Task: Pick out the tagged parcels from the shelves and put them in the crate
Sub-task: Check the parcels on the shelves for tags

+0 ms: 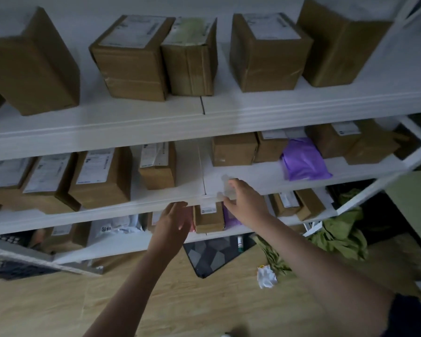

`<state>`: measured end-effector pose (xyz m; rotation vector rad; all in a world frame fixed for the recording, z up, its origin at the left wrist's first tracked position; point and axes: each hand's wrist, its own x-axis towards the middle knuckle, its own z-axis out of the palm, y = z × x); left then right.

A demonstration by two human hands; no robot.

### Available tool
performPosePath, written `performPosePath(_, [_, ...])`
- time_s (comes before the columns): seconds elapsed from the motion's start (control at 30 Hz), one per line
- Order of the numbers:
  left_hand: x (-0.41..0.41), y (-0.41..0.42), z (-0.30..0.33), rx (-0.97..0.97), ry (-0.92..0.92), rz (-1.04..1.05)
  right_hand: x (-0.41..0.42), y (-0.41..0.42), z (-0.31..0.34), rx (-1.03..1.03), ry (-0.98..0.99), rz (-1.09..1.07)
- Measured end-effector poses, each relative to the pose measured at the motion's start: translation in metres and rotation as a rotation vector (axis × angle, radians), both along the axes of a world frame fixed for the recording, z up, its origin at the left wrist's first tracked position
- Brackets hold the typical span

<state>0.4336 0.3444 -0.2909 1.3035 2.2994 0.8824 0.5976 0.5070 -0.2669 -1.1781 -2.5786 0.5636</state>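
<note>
Both hands reach open-fingered toward the small brown parcel (209,218) on the lowest shelf (136,242) — it stands between left hand (171,222) and right hand (244,198), slightly nearer the left, below the right's blurred fingertips — neither grasping anything.

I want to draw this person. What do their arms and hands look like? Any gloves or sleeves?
No gloves: the left hand and right hand are bare, and both forearms are bare too. A dark sleeve shows only high on the right arm. No watch or rings visible.
</note>
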Motion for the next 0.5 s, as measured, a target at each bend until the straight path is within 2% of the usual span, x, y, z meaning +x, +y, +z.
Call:
performPosePath(0.27, [0.019,0.053,0.007,0.027,-0.065,0.039,0.030,0.042,-0.005,-0.165,0.153,-0.151])
performPosePath(0.5, [0.012,0.107,-0.005,0.091,-0.010,0.042,0.032,0.088,-0.021,-0.231,0.184,-0.154])
